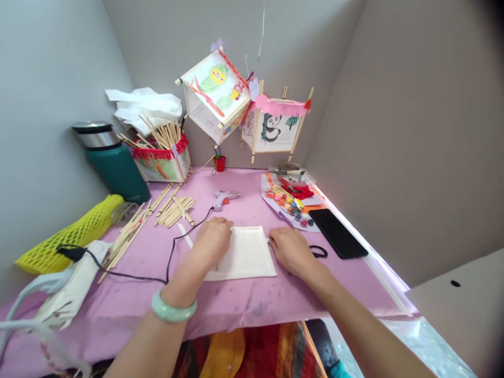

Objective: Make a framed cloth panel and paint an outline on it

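Note:
A flat, nearly square white panel (250, 254) with raised edges lies on the table in front of me. My left hand (213, 239), a pale green bangle on its wrist, is closed at the panel's left edge with fingers curled down on it. At the right edge, my right hand (289, 248) is closed too, its fingertips pressed together by the border. A tiny white bit shows at those fingertips, too small to name. Black scissor handles (318, 251) poke out beside my right hand. Beyond my left hand lies a glue gun (225, 199) with a black cord.
Bamboo sticks (175, 210) and a power strip (74, 289) lie left, near a teal bottle (116, 168). A phone (337, 233) and paint pots (299, 212) are at right. Decorated paper lanterns (277, 131) hang at the back. The pink tablecloth (236, 304) drops over the front edge.

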### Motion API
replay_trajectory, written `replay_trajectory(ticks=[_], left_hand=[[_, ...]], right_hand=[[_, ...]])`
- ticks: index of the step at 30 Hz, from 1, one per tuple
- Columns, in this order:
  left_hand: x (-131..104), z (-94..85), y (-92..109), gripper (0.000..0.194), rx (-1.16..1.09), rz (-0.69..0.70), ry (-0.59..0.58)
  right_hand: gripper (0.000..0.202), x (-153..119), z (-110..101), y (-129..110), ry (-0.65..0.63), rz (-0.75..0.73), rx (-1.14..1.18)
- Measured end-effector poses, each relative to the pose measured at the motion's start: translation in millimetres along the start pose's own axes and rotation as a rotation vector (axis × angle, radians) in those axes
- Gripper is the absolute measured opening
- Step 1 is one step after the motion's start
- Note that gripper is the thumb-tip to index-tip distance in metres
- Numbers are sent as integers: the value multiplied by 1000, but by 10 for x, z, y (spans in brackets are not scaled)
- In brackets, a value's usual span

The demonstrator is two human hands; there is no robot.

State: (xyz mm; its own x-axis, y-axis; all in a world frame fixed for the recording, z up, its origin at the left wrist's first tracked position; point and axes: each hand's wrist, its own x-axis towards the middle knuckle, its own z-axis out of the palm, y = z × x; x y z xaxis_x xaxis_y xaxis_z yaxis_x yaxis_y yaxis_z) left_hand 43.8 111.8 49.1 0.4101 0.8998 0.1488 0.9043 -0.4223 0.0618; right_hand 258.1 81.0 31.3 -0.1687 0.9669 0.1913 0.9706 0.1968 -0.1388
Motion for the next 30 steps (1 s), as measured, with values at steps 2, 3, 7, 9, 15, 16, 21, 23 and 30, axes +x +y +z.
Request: replay_trajectory(ticks=[2, 3, 7, 9, 15, 16, 21, 23, 30], left_hand=[[106, 53, -4, 26, 23, -8, -25], [139, 78, -2, 25, 37, -19, -35], [171, 89, -17, 25, 68, -62, -46], [132, 26, -49, 25, 67, -84, -44], [-213, -169, -113, 31, 41, -304, 53], [-294, -167, -97, 31, 32, -346, 67], [-673, -29, 39, 30, -58, -395, -14], [-763, 28, 83, 29, -94, -350, -4], [-758, 153, 199, 26, -166, -305, 21]], right_hand=[[20, 121, -128, 51, -43, 49, 80], [21, 155, -204, 75, 9, 135, 102], [42, 33, -400, 71, 144, 270, 48], [29, -154, -362, 4, 11, 219, 155], [30, -495, -34, -126, 34, 198, 507], [32, -488, -3, -128, 58, 184, 574], [27, -469, 25, -161, 214, 69, 450], [23, -530, 31, -202, 261, 67, 300], [14, -673, 169, -376, 193, 189, 73]])
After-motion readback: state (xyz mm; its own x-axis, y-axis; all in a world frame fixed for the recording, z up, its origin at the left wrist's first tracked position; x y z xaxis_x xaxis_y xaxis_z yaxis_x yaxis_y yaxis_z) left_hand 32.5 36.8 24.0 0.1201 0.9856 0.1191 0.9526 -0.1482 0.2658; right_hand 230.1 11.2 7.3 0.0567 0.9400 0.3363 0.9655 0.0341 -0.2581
